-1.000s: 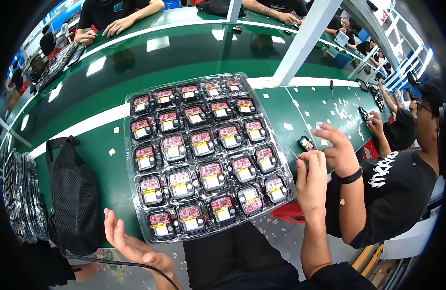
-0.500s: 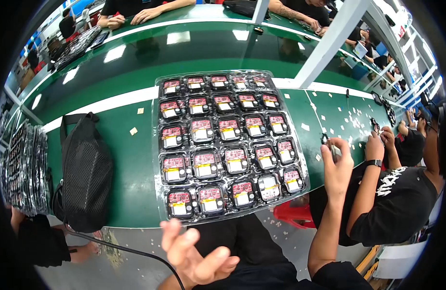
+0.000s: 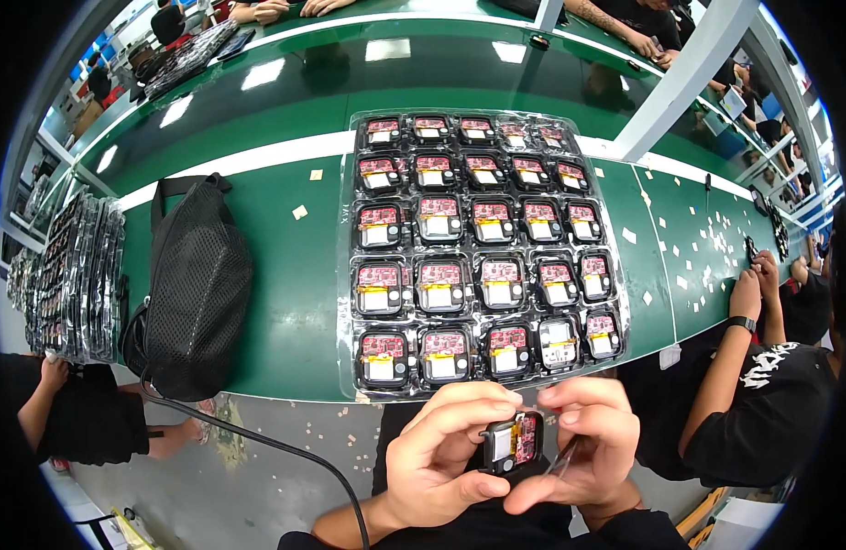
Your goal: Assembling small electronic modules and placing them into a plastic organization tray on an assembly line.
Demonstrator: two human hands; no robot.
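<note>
My left hand (image 3: pixel 455 449) grips a small black device housing (image 3: pixel 513 442) by its edges, above my lap. Its open face shows a red circuit board, a pale battery with a yellow strip and a small round part. Beside it, my right hand (image 3: pixel 593 445) is curled round a thin pair of tweezers (image 3: pixel 565 454), partly hidden by the palm. The right fingertips are close to the housing's upper right edge; whether they touch it I cannot tell. Just beyond both hands lies a clear plastic tray (image 3: pixel 347 302) with rows of similar housings.
A black mesh bag (image 3: pixel 198 284) lies left of the tray, with stacked trays (image 3: pixel 84 275) farther left. A black cable (image 3: pixel 285 446) runs down past my left forearm. Small pale paper bits (image 3: pixel 629 236) are scattered rightward, near a seated co-worker (image 3: pixel 753 403). A grey post (image 3: pixel 675 87) rises beyond.
My right hand has come from over the table at the right, bringing the housing to my lap. My left hand, empty and spread before, now holds it. The view has shifted, so the tray appears farther right.
</note>
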